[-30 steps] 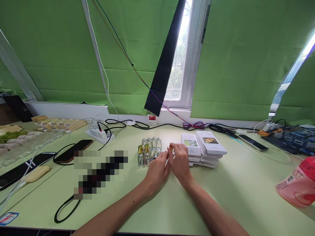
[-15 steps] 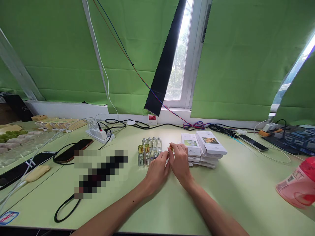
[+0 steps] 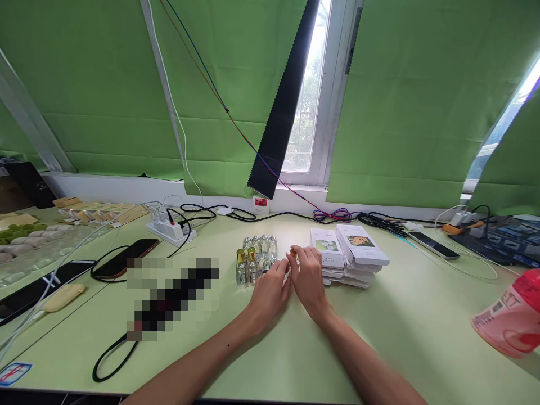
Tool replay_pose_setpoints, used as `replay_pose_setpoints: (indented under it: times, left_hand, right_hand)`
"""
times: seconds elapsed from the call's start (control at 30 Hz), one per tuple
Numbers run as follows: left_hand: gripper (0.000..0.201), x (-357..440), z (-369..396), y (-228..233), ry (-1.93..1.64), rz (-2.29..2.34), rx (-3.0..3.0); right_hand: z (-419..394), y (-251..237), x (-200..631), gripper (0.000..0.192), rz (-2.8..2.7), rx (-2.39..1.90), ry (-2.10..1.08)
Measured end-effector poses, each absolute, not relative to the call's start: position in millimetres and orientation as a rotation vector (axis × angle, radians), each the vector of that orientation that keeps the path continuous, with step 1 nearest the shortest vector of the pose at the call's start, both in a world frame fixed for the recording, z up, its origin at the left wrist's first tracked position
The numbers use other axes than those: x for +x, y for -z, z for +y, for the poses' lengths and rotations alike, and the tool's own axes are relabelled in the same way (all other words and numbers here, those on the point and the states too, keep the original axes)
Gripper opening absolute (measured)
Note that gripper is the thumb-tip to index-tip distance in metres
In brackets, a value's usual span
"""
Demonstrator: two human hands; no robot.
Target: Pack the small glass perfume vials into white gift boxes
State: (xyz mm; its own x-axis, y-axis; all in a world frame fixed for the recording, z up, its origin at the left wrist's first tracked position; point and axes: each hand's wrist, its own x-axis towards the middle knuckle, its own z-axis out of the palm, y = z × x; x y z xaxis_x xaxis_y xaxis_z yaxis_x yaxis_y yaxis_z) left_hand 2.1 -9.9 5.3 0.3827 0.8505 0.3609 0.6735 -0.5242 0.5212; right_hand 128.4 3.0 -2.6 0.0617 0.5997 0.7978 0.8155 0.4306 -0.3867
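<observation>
Both hands meet over a small bottle at mid-table, just right of the bottle cluster (image 3: 255,257). The left hand (image 3: 270,293) curls its grip around the glass body; the right hand (image 3: 309,277) pinches the gold cap (image 3: 292,256) betw. thumb & fingertips. The bottle itself is mostly hidden by the fingers. The stack of white boxes (image 3: 350,254) sits just right of the cluster, the power strip (image 3: 171,230) well to its left, and a pink bottle (image 3: 512,318) lies far right on the green table (image 3: 400,326). Risk, as judged: a wrist nudge could topple the upright bottles beside the left hand, or the cap could slip & roll off. Vs. the frame half a sec. ago, hands & bottles look almost unchanged.
</observation>
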Motion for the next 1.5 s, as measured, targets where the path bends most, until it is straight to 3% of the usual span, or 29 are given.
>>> replay_pose_setpoints:
  times: [1.23,1.5]
  left_hand:
    - [0.014,2.1,-10.2,-5.5,-0.871,1.354,2.375]
    - [0.015,1.7,-11.0,-4.5,-0.840,1.387,2.391]
  right_hand:
    - [3.8,1.7,128.7,0.009,-1.610,-1.294,0.267]
    - [1.7,0.1,127.1,0.015,-1.618,-1.273,0.234]
